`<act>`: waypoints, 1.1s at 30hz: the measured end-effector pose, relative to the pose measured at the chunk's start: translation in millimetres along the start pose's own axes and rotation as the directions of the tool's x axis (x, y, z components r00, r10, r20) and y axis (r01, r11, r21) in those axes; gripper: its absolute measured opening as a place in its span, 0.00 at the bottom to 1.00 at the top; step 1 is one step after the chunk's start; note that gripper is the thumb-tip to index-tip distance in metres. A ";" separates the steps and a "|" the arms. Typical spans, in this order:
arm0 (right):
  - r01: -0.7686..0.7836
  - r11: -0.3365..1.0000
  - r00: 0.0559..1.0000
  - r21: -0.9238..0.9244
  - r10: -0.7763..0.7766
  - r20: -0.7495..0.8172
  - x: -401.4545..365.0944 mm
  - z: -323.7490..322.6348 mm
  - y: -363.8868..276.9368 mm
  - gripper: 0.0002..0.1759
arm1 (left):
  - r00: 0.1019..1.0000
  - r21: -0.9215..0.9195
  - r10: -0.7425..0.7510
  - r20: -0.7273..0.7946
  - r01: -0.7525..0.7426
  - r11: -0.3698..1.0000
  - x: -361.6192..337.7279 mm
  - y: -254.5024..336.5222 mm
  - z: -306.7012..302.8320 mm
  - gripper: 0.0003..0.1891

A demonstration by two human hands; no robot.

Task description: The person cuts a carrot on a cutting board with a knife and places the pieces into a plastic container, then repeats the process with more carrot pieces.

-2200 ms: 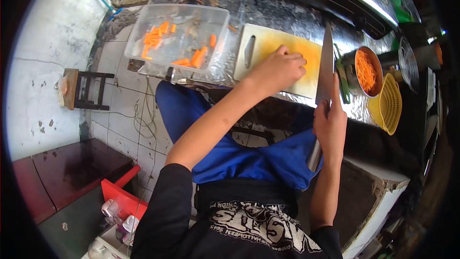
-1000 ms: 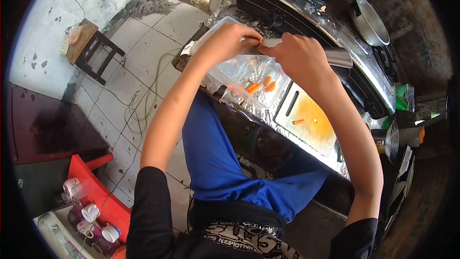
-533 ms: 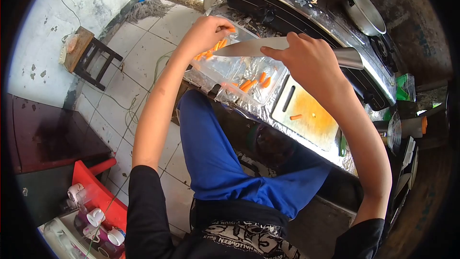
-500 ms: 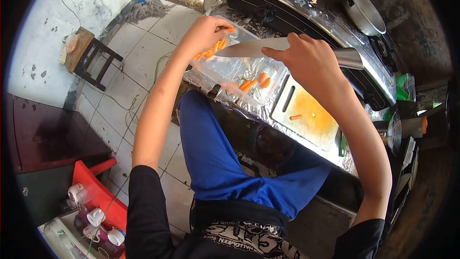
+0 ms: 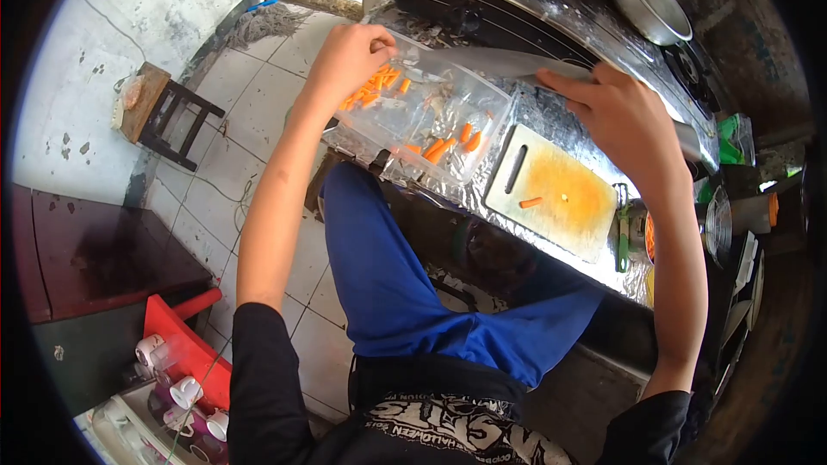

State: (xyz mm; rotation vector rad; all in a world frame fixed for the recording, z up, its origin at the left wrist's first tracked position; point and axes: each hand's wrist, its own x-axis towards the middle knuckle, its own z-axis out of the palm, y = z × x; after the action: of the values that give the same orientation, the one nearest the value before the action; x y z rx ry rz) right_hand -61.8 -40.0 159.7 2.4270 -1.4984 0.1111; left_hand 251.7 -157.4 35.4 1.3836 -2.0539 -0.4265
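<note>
My left hand (image 5: pixel 355 56) is at the far left end of a clear plastic container (image 5: pixel 413 125), its fingers curled near the rim; whether it holds anything is hidden. Cut carrot pieces (image 5: pixel 369 88) are heaped below it, with more carrot pieces (image 5: pixel 439 149) at the container's other end. My right hand (image 5: pixel 616 112) is closed on a large knife (image 5: pixel 508 63), index finger along the blade, which points left over the container's back edge. A white cutting board (image 5: pixel 551 194), stained orange, lies below my right hand with one carrot stick (image 5: pixel 531 202) on it.
A green-handled peeler (image 5: pixel 622 241) lies right of the board. Behind stands a stove (image 5: pixel 482 9) with a metal pan (image 5: pixel 652 0). At left are a wooden stool (image 5: pixel 177 120), a mop (image 5: pixel 263 19) and a red rack (image 5: pixel 185 344) with cups.
My right hand has moved right with the knife, whose blade has left the carrot heap. My left hand has shifted slightly left, and the carrot piece seen at its fingers no longer shows.
</note>
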 end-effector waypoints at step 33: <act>-0.621 0.250 0.693 0.742 0.617 0.372 -182.5 120.9 -95.9 0.46 | 0.973 -0.192 0.213 0.092 -0.193 0.962 -128.6 164.2 178.2 0.13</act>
State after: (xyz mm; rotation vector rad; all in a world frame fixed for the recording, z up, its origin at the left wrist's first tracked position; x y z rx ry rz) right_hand -70.5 123.9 -14.1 2.0799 -2.8389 1.2931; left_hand 52.1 12.7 -45.2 1.0498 -2.1613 -0.5980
